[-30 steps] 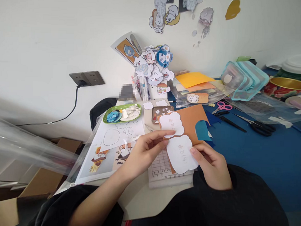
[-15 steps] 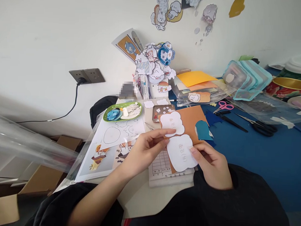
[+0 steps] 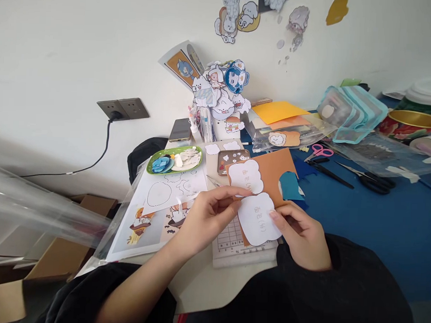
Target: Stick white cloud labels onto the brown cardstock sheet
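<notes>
My right hand [image 3: 304, 235] pinches the right edge of a white paper cutout [image 3: 257, 226] with a wavy outline and pencilled characters. At that cutout's upper left edge are the thumb and index finger of my left hand [image 3: 215, 215], curled in a pinch; the index finger reaches over the lower edge of a second white paper cutout [image 3: 244, 174]. This second piece also has handwriting and lies on an orange-brown sheet [image 3: 277, 168]. Beneath them is a pad with a printed grid [image 3: 226, 253]. A teal paper piece [image 3: 291, 185] rests on the sheet's right side.
Left of my hands are a green tray [image 3: 174, 169] of paper scraps and printed drawings [image 3: 138, 239]. Behind stand a brown tray [image 3: 232, 167] and a phone [image 3: 180, 129]. Pink-handled scissors [image 3: 320, 152], a black pen-like tool [image 3: 333, 176] and black scissors [image 3: 373, 181] lie right.
The lower cutout and both hands stay nearly in place. My left index finger has shifted slightly at the upper cutout's lower edge, and the view has moved a little.
</notes>
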Action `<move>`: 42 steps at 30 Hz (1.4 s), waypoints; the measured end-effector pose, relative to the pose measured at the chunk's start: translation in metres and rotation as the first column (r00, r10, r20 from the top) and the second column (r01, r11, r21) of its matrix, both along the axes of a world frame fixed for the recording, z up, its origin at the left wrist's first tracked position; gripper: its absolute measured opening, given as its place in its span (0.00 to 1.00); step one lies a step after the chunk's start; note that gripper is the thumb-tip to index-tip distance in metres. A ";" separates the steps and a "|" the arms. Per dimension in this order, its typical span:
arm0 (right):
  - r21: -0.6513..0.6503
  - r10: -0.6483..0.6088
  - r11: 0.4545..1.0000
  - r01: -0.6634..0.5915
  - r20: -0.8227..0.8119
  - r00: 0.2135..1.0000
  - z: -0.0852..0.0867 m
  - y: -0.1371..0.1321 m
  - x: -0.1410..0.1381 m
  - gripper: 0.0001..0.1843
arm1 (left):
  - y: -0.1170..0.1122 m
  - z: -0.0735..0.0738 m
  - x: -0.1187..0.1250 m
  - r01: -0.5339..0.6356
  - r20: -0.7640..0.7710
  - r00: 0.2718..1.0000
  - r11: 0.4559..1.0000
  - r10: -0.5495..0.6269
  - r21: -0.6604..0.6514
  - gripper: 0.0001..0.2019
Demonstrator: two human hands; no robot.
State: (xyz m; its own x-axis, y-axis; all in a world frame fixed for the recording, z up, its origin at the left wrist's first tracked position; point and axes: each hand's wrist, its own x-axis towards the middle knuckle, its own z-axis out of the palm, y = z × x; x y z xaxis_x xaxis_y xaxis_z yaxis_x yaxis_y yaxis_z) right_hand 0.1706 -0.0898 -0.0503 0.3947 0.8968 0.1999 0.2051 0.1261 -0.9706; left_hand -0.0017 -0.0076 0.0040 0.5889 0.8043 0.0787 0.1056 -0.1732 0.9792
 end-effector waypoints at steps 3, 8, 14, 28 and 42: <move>0.012 0.011 1.000 -0.011 0.008 1.000 -0.001 0.000 0.000 0.13 | -0.001 -0.003 0.002 -0.063 0.013 0.998 0.997 0.063 0.032 0.08; 0.024 0.028 0.999 -0.028 0.013 1.000 -0.001 0.000 -0.001 0.13 | -0.001 -0.008 0.005 -0.146 0.053 0.988 0.989 0.146 -0.018 0.06; 0.005 0.023 1.000 -0.023 0.016 1.000 -0.001 0.000 -0.001 0.13 | -0.002 -0.008 0.009 -0.192 0.075 0.977 0.976 0.200 -0.106 0.06; -0.106 -0.073 0.993 0.048 -0.247 0.966 0.011 0.003 -0.005 0.19 | -0.014 -0.005 0.007 -0.302 0.155 0.941 0.953 0.300 -0.011 0.08; 0.030 0.043 0.999 -0.041 -0.053 0.998 0.004 0.006 -0.006 0.22 | -0.011 -0.001 0.008 -0.397 0.230 0.892 0.918 0.388 -0.011 0.07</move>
